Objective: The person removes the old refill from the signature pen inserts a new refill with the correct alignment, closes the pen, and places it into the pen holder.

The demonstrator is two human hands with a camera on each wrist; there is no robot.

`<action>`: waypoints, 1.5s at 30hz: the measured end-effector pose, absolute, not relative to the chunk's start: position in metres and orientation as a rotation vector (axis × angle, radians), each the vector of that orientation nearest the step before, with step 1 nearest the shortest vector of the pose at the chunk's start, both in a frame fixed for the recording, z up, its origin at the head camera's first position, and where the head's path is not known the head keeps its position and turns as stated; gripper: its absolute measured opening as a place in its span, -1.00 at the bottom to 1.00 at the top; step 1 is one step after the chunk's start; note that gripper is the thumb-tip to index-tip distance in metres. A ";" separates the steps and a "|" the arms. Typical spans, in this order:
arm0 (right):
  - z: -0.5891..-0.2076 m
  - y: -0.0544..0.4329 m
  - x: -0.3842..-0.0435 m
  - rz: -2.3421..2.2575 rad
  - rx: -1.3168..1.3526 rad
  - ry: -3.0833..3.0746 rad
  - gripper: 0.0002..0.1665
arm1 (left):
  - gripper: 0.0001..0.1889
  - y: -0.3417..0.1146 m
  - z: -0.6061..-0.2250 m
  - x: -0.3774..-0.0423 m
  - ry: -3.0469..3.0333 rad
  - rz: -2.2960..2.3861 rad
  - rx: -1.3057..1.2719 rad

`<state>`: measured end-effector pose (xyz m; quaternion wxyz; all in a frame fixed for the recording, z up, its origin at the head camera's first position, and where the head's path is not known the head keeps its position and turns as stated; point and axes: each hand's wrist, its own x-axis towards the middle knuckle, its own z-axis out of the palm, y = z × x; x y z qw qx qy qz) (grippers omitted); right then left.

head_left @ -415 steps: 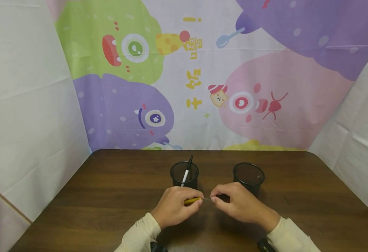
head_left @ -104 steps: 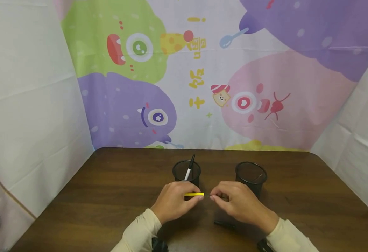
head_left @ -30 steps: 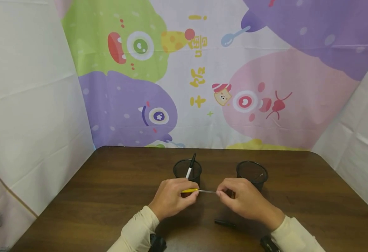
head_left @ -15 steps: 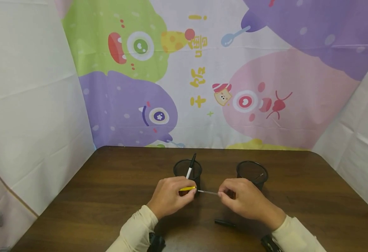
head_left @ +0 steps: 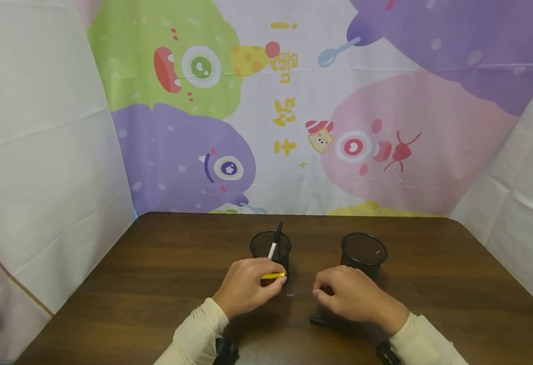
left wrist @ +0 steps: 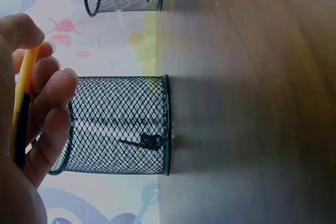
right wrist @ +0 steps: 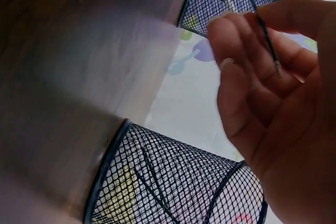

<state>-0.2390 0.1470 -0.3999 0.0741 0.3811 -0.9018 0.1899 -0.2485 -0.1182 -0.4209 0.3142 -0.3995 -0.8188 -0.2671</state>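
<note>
1 pinch, thumb against finger, is how the right hand (head_left: 357,294) holds the thin refill (right wrist: 267,38) above the table (head_left: 180,263); being so slim, it could swivel or slip out. The left hand (head_left: 248,280) grips the yellow pen tube (head_left: 273,276) near a mesh cup (left wrist: 115,103), which a careless swing might knock. The black cap (head_left: 325,323) lies loose; brushed, it could roll.
</note>
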 end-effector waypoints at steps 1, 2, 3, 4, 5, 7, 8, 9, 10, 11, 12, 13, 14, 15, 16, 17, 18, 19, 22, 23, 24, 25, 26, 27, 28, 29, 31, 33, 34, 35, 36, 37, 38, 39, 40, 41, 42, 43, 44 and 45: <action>-0.400 0.147 -0.239 0.557 1.141 -2.721 -0.84 | -0.92 -0.118 -0.421 -0.248 -2.161 -0.696 -1.055; -0.400 0.147 -0.238 0.543 1.137 -2.738 -0.84 | -0.91 -0.117 -0.421 -0.248 -2.163 -0.692 -1.058; -0.401 0.148 -0.238 0.533 1.137 -2.753 -0.83 | -0.91 -0.117 -0.420 -0.248 -2.164 -0.684 -1.060; -0.401 0.148 -0.238 0.526 1.139 -2.766 -0.82 | -0.91 -0.117 -0.420 -0.248 -2.166 -0.678 -1.061; -0.401 0.148 -0.238 0.518 1.142 -2.777 -0.82 | -0.91 -0.116 -0.420 -0.247 -2.168 -0.674 -1.063; -0.402 0.148 -0.238 0.503 1.155 -2.791 -0.82 | -0.91 -0.116 -0.419 -0.247 -2.172 -0.670 -1.072; -0.402 0.149 -0.238 0.496 1.161 -2.798 -0.83 | -0.91 -0.116 -0.419 -0.247 -2.175 -0.674 -1.079; -0.403 0.149 -0.238 0.492 1.170 -2.803 -0.83 | -0.91 -0.115 -0.419 -0.247 -2.179 -0.676 -1.088; -0.403 0.149 -0.238 0.483 1.176 -2.805 -0.84 | -0.91 -0.115 -0.419 -0.247 -2.183 -0.677 -1.096; -0.404 0.149 -0.238 0.471 1.181 -2.807 -0.85 | -0.91 -0.115 -0.419 -0.246 -2.186 -0.681 -1.106; -0.404 0.150 -0.238 0.464 1.186 -2.813 -0.85 | -0.91 -0.114 -0.419 -0.246 -2.190 -0.682 -1.115; -0.405 0.150 -0.238 0.455 1.190 -2.817 -0.86 | -0.91 -0.114 -0.419 -0.246 -2.193 -0.683 -1.125; -0.405 0.150 -0.238 0.450 1.195 -2.821 -0.86 | -0.92 -0.114 -0.419 -0.246 -2.193 -0.685 -1.131; -0.405 0.151 -0.237 0.445 1.198 -2.828 -0.86 | -0.92 -0.114 -0.419 -0.246 -2.193 -0.685 -1.136; -0.405 0.151 -0.237 0.440 1.202 -2.832 -0.86 | -0.92 -0.113 -0.419 -0.246 -2.194 -0.684 -1.138; -0.405 0.151 -0.237 0.439 1.206 -2.838 -0.86 | -0.92 -0.113 -0.419 -0.246 -2.195 -0.686 -1.142; -0.405 0.151 -0.236 0.438 1.209 -2.842 -0.86 | -0.92 -0.113 -0.419 -0.246 -2.195 -0.687 -1.145; -0.405 0.152 -0.236 0.435 1.213 -2.841 -0.86 | -0.92 -0.113 -0.419 -0.245 -2.196 -0.688 -1.147; -0.405 0.152 -0.236 0.429 1.231 -2.826 -0.85 | -0.93 -0.112 -0.419 -0.245 -2.203 -0.695 -1.154; -0.406 0.153 -0.236 0.430 1.238 -2.820 -0.85 | -0.93 -0.112 -0.419 -0.245 -2.205 -0.697 -1.157; -0.406 0.153 -0.236 0.436 1.247 -2.815 -0.85 | -0.93 -0.112 -0.418 -0.245 -2.207 -0.698 -1.160; -0.406 0.153 -0.236 0.439 1.257 -2.810 -0.85 | -0.93 -0.112 -0.418 -0.245 -2.207 -0.700 -1.162; -0.406 0.153 -0.237 0.443 1.265 -2.805 -0.85 | -0.93 -0.112 -0.418 -0.245 -2.208 -0.705 -1.165; -0.406 0.153 -0.237 0.450 1.273 -2.803 -0.86 | -0.93 -0.112 -0.418 -0.245 -2.208 -0.709 -1.168; -0.406 0.153 -0.238 0.461 1.280 -2.802 -0.86 | -0.93 -0.112 -0.418 -0.245 -2.209 -0.713 -1.171; -0.406 0.154 -0.238 0.469 1.288 -2.800 -0.86 | -0.93 -0.112 -0.418 -0.245 -2.208 -0.717 -1.173; -0.407 0.153 -0.239 0.478 1.301 -2.794 -0.86 | -0.93 -0.112 -0.418 -0.245 -2.209 -0.723 -1.175; -0.407 0.153 -0.240 0.484 1.307 -2.792 -0.86 | -0.93 -0.113 -0.418 -0.245 -2.211 -0.723 -1.173; -0.407 0.153 -0.240 0.482 1.309 -2.789 -0.86 | -0.93 -0.113 -0.418 -0.244 -2.212 -0.723 -1.173; -0.407 0.152 -0.240 0.477 1.311 -2.787 -0.86 | -0.93 -0.113 -0.418 -0.244 -2.212 -0.721 -1.172; -0.407 0.152 -0.240 0.471 1.310 -2.785 -0.86 | -0.93 -0.113 -0.419 -0.244 -2.215 -0.720 -1.169; -0.407 0.151 -0.240 0.462 1.305 -2.786 -0.86 | -0.93 -0.113 -0.419 -0.244 -2.216 -0.720 -1.168; -0.407 0.151 -0.240 0.457 1.305 -2.786 -0.87 | -0.93 -0.113 -0.419 -0.243 -2.219 -0.720 -1.165; -0.407 0.150 -0.240 0.457 1.306 -2.786 -0.88 | -0.93 -0.114 -0.419 -0.243 -2.224 -0.724 -1.163; -0.406 0.150 -0.240 0.460 1.304 -2.790 -0.89 | -0.92 -0.113 -0.419 -0.243 -2.228 -0.725 -1.162; -0.406 0.151 -0.240 0.469 1.302 -2.797 -0.90 | -0.92 -0.113 -0.419 -0.243 -2.232 -0.725 -1.160; -0.405 0.151 -0.240 0.479 1.299 -2.804 -0.91 | -0.92 -0.113 -0.419 -0.243 -2.236 -0.727 -1.158; -0.404 0.151 -0.240 0.494 1.297 -2.812 -0.92 | -0.91 -0.113 -0.418 -0.242 -2.239 -0.726 -1.157; -0.403 0.151 -0.240 0.514 1.298 -2.817 -0.92 | -0.91 -0.113 -0.418 -0.243 -2.243 -0.724 -1.154; -0.402 0.151 -0.240 0.538 1.297 -2.824 -0.92 | -0.91 -0.112 -0.418 -0.243 -2.245 -0.722 -1.154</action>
